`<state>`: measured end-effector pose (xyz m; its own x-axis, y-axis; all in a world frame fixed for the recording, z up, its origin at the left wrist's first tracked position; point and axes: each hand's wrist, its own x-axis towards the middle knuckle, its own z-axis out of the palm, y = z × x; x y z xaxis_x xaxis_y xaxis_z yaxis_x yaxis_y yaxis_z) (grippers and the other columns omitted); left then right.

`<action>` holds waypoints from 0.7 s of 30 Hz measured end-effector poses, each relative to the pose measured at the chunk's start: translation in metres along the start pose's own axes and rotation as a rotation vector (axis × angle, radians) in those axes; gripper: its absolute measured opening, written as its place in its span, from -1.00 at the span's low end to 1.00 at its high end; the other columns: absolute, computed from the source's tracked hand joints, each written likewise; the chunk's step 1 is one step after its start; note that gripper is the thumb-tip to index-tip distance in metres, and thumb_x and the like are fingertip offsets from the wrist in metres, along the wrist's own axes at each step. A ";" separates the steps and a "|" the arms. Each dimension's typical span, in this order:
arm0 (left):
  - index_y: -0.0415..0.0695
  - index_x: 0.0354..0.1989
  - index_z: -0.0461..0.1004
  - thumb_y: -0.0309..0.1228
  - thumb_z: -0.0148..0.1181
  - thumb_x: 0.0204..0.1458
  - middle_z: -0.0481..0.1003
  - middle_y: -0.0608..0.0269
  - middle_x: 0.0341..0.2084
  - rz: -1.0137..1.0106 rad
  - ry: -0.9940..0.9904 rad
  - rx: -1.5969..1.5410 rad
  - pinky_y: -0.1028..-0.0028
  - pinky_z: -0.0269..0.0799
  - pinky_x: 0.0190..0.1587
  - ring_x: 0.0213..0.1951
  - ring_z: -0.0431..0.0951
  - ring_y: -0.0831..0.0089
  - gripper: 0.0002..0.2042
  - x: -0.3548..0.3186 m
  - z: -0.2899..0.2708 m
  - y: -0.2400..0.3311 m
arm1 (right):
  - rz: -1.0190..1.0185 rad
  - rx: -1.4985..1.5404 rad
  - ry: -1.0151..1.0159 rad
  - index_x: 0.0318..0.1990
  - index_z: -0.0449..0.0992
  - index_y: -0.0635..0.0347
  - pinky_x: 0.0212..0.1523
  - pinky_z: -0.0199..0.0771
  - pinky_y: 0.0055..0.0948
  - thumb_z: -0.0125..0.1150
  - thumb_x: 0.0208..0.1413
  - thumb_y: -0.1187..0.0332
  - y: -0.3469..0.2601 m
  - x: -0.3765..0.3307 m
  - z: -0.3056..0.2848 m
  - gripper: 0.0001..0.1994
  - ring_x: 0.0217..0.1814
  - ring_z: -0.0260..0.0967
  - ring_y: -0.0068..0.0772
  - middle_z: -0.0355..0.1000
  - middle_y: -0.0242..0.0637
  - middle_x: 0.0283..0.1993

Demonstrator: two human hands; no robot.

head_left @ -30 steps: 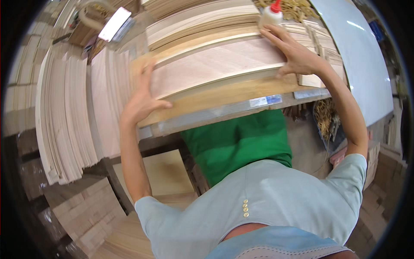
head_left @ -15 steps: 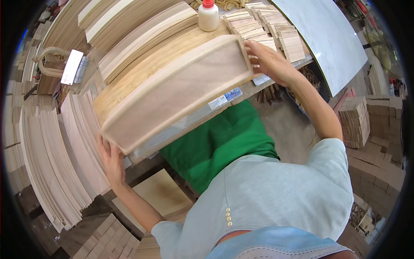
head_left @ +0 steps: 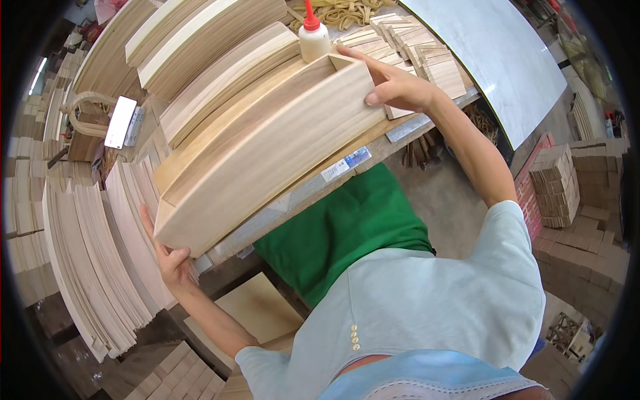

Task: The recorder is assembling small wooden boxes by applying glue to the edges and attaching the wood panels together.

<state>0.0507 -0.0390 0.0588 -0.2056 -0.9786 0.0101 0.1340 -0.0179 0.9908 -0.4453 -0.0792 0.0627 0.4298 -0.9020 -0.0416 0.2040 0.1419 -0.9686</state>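
A long, shallow box of pale wood (head_left: 280,147) spans the bench in front of me, a broad side board toward me and a narrow hollow showing behind its upper edge. At its left end my left hand (head_left: 172,261) grips the lower corner, thumb on the near face and fingers along the end. My right hand (head_left: 397,88) holds the right end the same way, thumb on the near face, index finger over the top corner. Just behind the right end stands a white glue bottle (head_left: 314,41) with a red nozzle cap.
Stacks of long boards (head_left: 230,77) lie behind the box, and more boards (head_left: 100,267) stand at the left. Small wooden pieces (head_left: 440,70) are piled at the back right, near tan bands (head_left: 343,12). A white phone-like slab (head_left: 120,123) leans at left. A glossy pale panel (head_left: 497,57) is at right.
The box has been tipped on its long edge, so a broad outer side now faces me instead of its framed interior. Both hands have shifted their hold, thumbs now on the near face.
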 end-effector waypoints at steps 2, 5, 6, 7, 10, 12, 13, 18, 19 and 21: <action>-0.02 0.41 -0.25 -0.62 0.17 -0.41 0.13 0.08 0.24 0.039 -0.003 0.144 0.35 0.01 0.29 0.25 0.16 0.23 0.06 0.008 0.000 -0.001 | -0.014 -0.327 0.009 0.42 -0.26 0.05 0.37 -0.07 -0.35 0.30 -0.35 0.32 -0.003 0.010 -0.006 0.10 0.44 -0.12 -0.27 -0.16 -0.14 0.44; 0.01 0.41 -0.21 -0.72 0.05 -0.43 0.10 0.11 0.25 0.067 0.155 0.420 0.39 0.01 0.27 0.24 0.14 0.27 0.05 0.015 0.011 -0.016 | 0.016 -0.676 0.007 0.43 -0.30 -0.06 0.38 -0.08 -0.40 0.29 -0.34 0.41 0.013 0.015 -0.007 0.11 0.46 -0.17 -0.23 -0.23 -0.09 0.45; 0.01 0.41 -0.21 -0.72 0.05 -0.43 0.10 0.11 0.25 0.069 0.146 0.417 0.39 0.01 0.27 0.24 0.14 0.27 0.05 0.017 0.012 -0.023 | 0.009 -0.778 -0.005 0.42 -0.31 -0.05 0.39 -0.09 -0.40 0.29 -0.31 0.43 0.019 0.016 -0.007 0.11 0.47 -0.19 -0.21 -0.25 -0.06 0.45; 0.01 0.41 -0.19 -0.73 0.03 -0.44 0.09 0.12 0.25 0.042 0.126 0.389 0.41 0.00 0.26 0.24 0.13 0.28 0.04 0.017 0.012 -0.030 | 0.003 -0.917 0.006 0.42 -0.33 -0.06 0.40 -0.10 -0.37 0.33 -0.27 0.44 0.022 0.014 -0.007 0.10 0.47 -0.20 -0.20 -0.25 -0.09 0.46; -0.03 0.40 -0.13 -0.73 -0.02 -0.46 0.09 0.13 0.24 0.019 0.102 0.333 0.44 -0.01 0.24 0.24 0.11 0.30 0.01 0.018 0.024 -0.028 | -0.006 -0.815 -0.090 0.42 -0.32 -0.06 0.41 -0.15 -0.33 0.36 -0.23 0.40 0.005 0.012 -0.013 0.10 0.48 -0.24 -0.19 -0.26 -0.15 0.47; -0.07 0.39 -0.13 -0.65 -0.01 -0.46 0.04 0.18 0.28 -0.054 0.114 0.345 0.45 -0.06 0.28 0.28 0.05 0.30 -0.01 0.017 0.022 -0.027 | -0.040 -0.811 0.037 0.40 -0.09 -0.01 0.36 0.02 -0.34 0.29 -0.11 0.39 -0.012 0.012 -0.018 -0.11 0.42 -0.05 -0.23 0.02 -0.14 0.38; -0.07 0.39 -0.12 -0.63 -0.02 -0.45 0.05 0.16 0.27 -0.034 0.101 0.375 0.45 -0.06 0.27 0.28 0.06 0.30 -0.02 0.016 0.021 -0.027 | -0.089 -0.739 0.179 0.26 0.15 0.06 0.22 0.20 -0.38 0.21 -0.06 0.42 -0.018 0.020 -0.034 -0.34 0.27 0.15 -0.27 0.22 -0.14 0.21; -0.09 0.40 -0.15 -0.66 -0.02 -0.42 0.00 0.08 0.31 -0.032 0.121 0.342 0.40 -0.18 0.31 0.33 -0.02 0.26 -0.02 0.003 0.015 -0.025 | -0.085 -0.876 0.852 -0.38 0.59 0.20 -0.30 0.48 -0.27 -0.08 -0.03 0.46 -0.018 0.087 -0.117 -0.76 -0.36 0.51 -0.27 0.52 -0.16 -0.50; -0.12 0.39 -0.16 -0.64 0.02 -0.37 -0.02 0.05 0.33 0.054 0.133 0.285 0.35 -0.21 0.34 0.35 -0.05 0.22 -0.05 0.000 0.014 -0.022 | -0.092 -0.876 0.853 -0.38 0.59 0.20 -0.30 0.48 -0.27 -0.08 -0.03 0.46 -0.016 0.104 -0.129 -0.76 -0.36 0.51 -0.27 0.52 -0.16 -0.50; -0.15 0.39 -0.18 -0.63 0.05 -0.32 -0.04 0.03 0.34 0.145 0.146 0.226 0.29 -0.25 0.36 0.37 -0.08 0.18 -0.07 -0.005 0.015 -0.020 | 0.008 -1.361 0.937 -0.29 0.57 0.17 -0.21 0.46 -0.20 -0.05 -0.03 0.42 -0.005 0.136 -0.152 -0.76 -0.27 0.49 -0.11 0.51 -0.07 -0.39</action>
<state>0.0341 -0.0308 0.0406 -0.0562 -0.9871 0.1500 -0.0706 0.1538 0.9856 -0.5220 -0.2645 0.0249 -0.3221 -0.8916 0.3182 -0.8846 0.1637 -0.4367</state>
